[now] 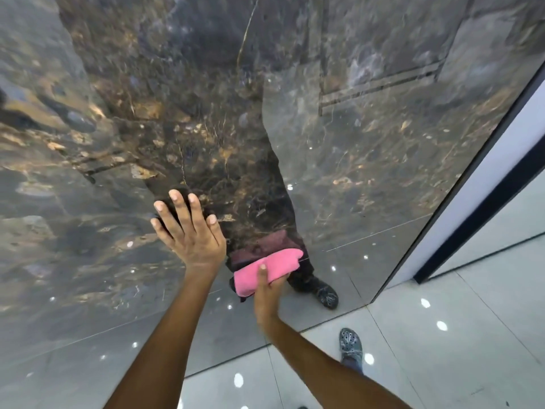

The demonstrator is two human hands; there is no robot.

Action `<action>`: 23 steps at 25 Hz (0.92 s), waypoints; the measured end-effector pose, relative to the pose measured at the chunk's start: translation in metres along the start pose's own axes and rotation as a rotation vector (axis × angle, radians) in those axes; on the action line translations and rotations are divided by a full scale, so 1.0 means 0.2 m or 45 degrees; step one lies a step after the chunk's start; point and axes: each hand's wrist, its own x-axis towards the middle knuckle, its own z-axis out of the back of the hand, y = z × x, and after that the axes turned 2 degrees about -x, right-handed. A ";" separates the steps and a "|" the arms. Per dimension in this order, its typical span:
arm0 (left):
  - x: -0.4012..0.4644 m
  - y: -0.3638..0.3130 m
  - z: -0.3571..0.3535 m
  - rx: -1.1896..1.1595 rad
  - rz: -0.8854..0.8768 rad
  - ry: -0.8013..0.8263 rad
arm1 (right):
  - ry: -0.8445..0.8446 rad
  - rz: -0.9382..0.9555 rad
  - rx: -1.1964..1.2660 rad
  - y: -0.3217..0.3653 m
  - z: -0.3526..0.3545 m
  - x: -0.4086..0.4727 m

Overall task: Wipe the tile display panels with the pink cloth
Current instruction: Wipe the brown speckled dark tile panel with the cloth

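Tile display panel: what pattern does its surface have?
Head view: the tile display panel is glossy dark grey-brown marble with gold veining.

A single head-worn wide-angle camera looks forward and steeply down, very close to the glossy dark marble-patterned tile panel (295, 113), taking in its bottom edge and the pale grey tiled floor (442, 335) beneath.

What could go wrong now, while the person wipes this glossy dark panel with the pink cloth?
The bare left hand lies flat on the glossy panel, so it may leave fresh prints. The right hand presses only a folded pink cloth low on the panel, so the upper part could be missed.
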 end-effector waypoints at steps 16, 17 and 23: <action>0.08 -0.11 0.15 -0.229 0.240 0.113 | 0.072 1.242 -0.728 0.64 0.13 0.05; 0.16 -0.15 0.18 -0.319 0.317 0.106 | -0.038 1.159 -0.654 0.76 0.21 0.17; 0.83 -0.32 0.14 -0.308 0.185 -0.008 | -0.209 1.350 -0.739 1.00 0.25 0.30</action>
